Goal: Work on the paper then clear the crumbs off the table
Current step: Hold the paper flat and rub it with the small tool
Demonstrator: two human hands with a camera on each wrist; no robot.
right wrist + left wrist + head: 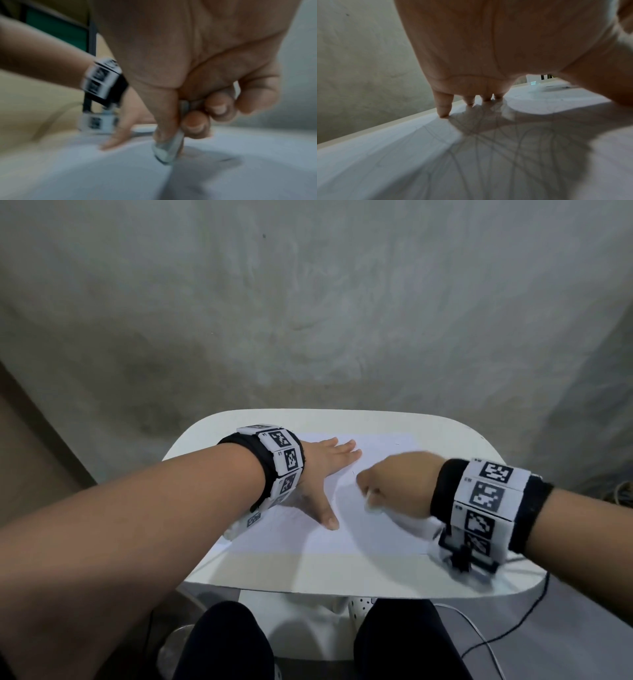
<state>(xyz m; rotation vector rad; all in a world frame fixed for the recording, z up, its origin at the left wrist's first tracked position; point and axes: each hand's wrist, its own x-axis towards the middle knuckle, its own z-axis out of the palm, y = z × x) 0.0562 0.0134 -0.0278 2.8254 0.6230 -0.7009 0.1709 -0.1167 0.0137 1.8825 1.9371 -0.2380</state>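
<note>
A white sheet of paper (376, 532) lies on the small white table (308, 580). Faint pencil lines (488, 148) cross the sheet under my left palm. My left hand (318, 470) lies flat on the paper's left part, its fingers (444, 106) straight and spread with the tips pressing down; the left hand (120, 129) also shows in the right wrist view. My right hand (368, 494) hovers low over the middle of the sheet, blurred. Its thumb and fingers pinch a small white eraser (167, 148), whose tip touches the paper.
A grey wall (308, 302) rises just behind the table's far edge. My knees (222, 645) are under the near edge. A black cable (513, 628) and a white one trail on the floor at the right. A white perforated object (359, 607) stands below the table.
</note>
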